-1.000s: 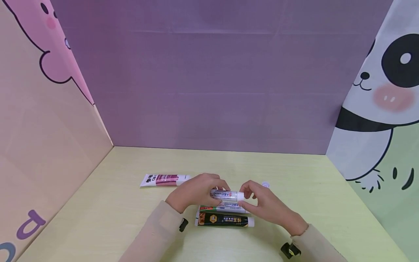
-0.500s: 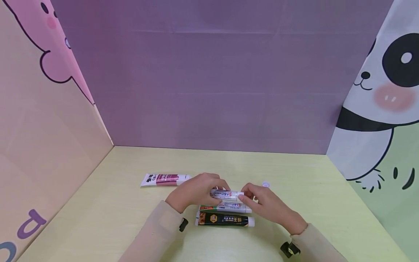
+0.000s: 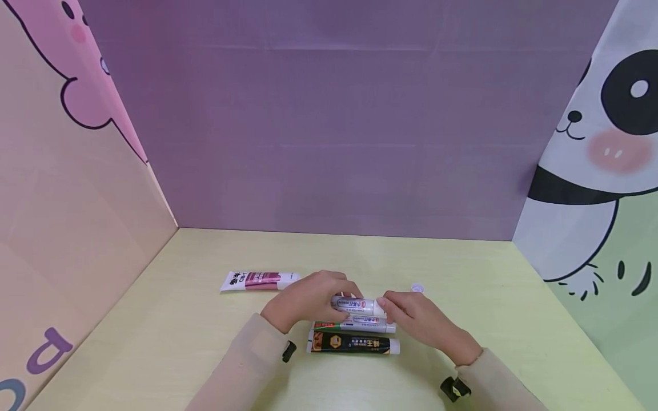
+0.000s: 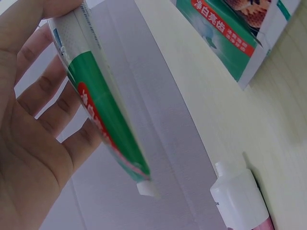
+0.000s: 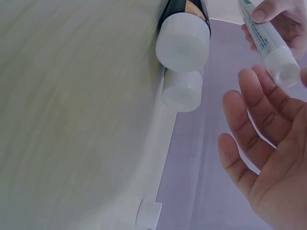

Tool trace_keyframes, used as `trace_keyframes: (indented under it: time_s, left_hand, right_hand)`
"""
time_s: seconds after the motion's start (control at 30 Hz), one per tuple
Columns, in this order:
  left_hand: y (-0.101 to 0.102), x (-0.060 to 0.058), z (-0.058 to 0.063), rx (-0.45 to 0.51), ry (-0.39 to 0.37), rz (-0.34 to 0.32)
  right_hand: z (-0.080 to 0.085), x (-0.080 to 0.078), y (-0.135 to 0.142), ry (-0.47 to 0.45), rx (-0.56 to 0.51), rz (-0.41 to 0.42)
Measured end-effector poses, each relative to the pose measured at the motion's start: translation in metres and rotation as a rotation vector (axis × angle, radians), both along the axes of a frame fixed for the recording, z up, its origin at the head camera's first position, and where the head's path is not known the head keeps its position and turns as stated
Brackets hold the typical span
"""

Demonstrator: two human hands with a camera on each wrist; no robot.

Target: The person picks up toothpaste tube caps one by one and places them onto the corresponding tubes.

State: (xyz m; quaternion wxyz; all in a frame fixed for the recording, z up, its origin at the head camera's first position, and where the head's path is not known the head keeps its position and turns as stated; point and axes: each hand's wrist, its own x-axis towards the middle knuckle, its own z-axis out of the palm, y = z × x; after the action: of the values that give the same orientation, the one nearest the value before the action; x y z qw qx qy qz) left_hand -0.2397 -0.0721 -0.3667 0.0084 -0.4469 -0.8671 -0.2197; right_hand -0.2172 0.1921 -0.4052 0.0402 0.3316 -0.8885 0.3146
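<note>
My left hand grips a white, green and red toothpaste tube above the table. The tube lies nearly level, its capped end to the right. At that end, my right hand pinches the white cap between thumb and forefinger, the other fingers loosely bent. Just nearer lie a similar white and green toothpaste tube and a black toothpaste tube, both with white caps. Behind the left hand is a pink and white toothpaste tube, its bare nozzle showing in the left wrist view.
A small loose white cap lies on the pale wooden table beyond my right hand. A purple panel stands at the back. Printed cartoon panels rise at left and right.
My right hand's thumb and forefinger have closed in on the held tube's cap, and the hand has turned slightly. The left hand and the tubes on the table stay in place.
</note>
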Motion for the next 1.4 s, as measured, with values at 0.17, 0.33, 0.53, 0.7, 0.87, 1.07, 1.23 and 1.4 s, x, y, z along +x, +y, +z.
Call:
trace_keyframes:
  time_s: [0.17,0.33,0.53,0.7,0.87,1.07,1.23,1.4]
  left_hand:
    - [0.0005,0.0006,0.0017,-0.016,-0.012,0.019]
    - [0.0005,0.0002,0.0015,-0.021,-0.013,0.023]
    - [0.0003,-0.0006,0.0001,-0.012,-0.012,0.02]
    - [-0.0004,-0.0013,-0.0007,-0.005,-0.001,0.009]
    - [-0.0009,-0.0016,-0.0019,0.003,-0.006,0.003]
    - [-0.0005,-0.0017,-0.0024,0.003,-0.005,0.011]
    - [-0.0003,-0.0017,-0.0024,0.004,-0.007,0.01]
    - [-0.0005,-0.002,-0.0029,0.003,-0.009,0.01]
  right_hand:
    - [0.002,0.0014,0.0005,-0.037,0.002,-0.011]
    - [0.004,0.0025,-0.0007,-0.058,-0.039,0.006]
    - [0.0041,0.0039,-0.0024,0.0,-0.098,0.065]
    - [0.0002,0.0021,-0.0024,0.065,-0.102,0.085]
    - [-0.0012,0.001,-0.002,0.092,-0.105,0.093]
    - [0.0004,0.0026,-0.0016,0.078,-0.094,0.077]
    - [0.0018,0.0041,-0.0013,0.038,-0.088,0.065]
    - [0.0025,0.0042,-0.0011,-0.008,-0.079,0.053]
